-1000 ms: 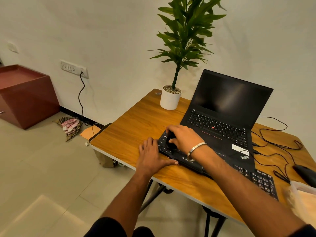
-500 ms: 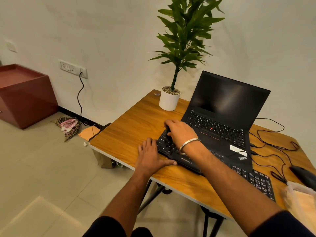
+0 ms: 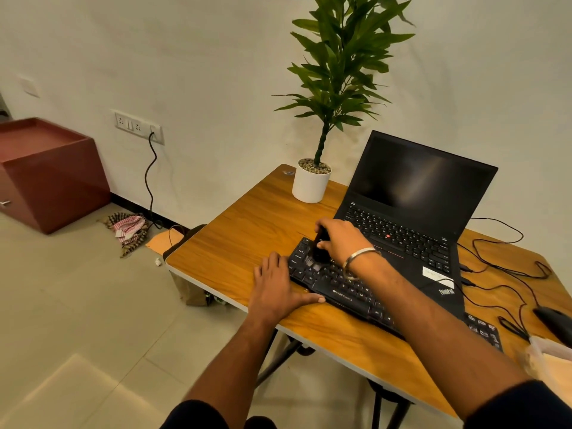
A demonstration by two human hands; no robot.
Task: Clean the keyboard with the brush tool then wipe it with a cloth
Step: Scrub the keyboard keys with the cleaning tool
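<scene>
While brushing proceeds at far-left keys of keyboard (image 3: 340,286) on table (image 3: 247,230): brush tool (image 3: 320,247) gripped in curled right hand (image 3: 340,239); left hand (image 3: 275,289) flat, bracing near edge. Judged light, rigid, liable to slide; best steadied by frame

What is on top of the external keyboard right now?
On the keyboard, the right hand grips a black brush over its left-end keys. The left hand lies flat on the table against its near-left edge. The right forearm covers the middle keys.
</scene>
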